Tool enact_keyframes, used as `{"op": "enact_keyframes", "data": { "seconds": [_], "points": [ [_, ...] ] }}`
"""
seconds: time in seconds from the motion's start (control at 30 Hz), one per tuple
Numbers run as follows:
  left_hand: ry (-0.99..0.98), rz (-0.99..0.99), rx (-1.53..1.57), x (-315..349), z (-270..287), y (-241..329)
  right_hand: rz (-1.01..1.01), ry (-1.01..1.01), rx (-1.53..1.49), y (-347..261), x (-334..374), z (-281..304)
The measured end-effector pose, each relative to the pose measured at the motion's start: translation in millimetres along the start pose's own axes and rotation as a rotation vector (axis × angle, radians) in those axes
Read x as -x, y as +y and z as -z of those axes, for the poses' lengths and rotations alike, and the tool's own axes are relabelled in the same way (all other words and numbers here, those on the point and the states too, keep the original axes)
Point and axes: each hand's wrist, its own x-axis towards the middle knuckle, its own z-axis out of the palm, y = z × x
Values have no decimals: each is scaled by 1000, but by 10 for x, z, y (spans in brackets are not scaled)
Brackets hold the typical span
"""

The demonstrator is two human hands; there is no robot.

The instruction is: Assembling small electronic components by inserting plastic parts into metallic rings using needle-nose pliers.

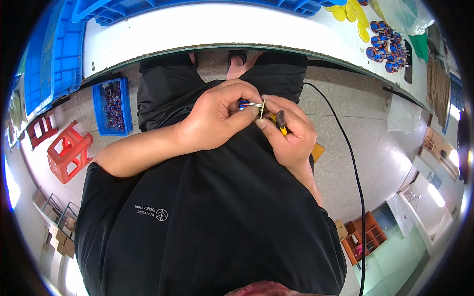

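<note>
Above my lap, my left hand (217, 118) is closed, pinching a small blue-and-copper wound coil (244, 104) between thumb and fingers. Its thin metal leads stick out to the right, toward a thin yellowish disc (262, 110) that I see nearly edge-on. My right hand (296, 135) grips this disc between thumb and fingertips. Tucked in the same hand is a yellow-handled tool (282, 122) with a dark end; its kind is mostly hidden by the fingers. The lead tips reach the disc, but whether they pass through it I cannot tell.
On the white table (197, 30) ahead are yellow discs (351, 13), several wound coils (387, 47) and blue crates (64, 49). A blue bin (126, 106) of coils and a red stool (68, 152) stand at left. A black cable (353, 158) hangs at right.
</note>
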Motion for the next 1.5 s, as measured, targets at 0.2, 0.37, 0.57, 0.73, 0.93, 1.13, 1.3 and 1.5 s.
{"op": "enact_keyframes", "data": {
  "seconds": [0.2,0.37,0.57,0.73,0.93,1.13,1.3,1.5],
  "points": [
    [-49,63,117,-11,55,9,14,-2,-5,-7,-12,-2],
    [-70,96,237,-34,56,-17,4,-25,-11,1,-9,8],
    [-110,193,340,-83,85,-2,7,-58,-13,45,0,28],
    [-143,257,385,-101,106,-17,-7,-69,-16,55,3,57],
    [-79,269,451,-62,80,-54,-35,-70,-21,45,-3,49],
    [-67,262,320,-46,63,0,-35,-70,-12,43,27,38],
    [-40,235,235,-17,46,-11,-11,-50,-5,85,54,2],
    [17,158,113,22,-4,-8,-10,-22,-20,104,97,-31]
  ]
}}
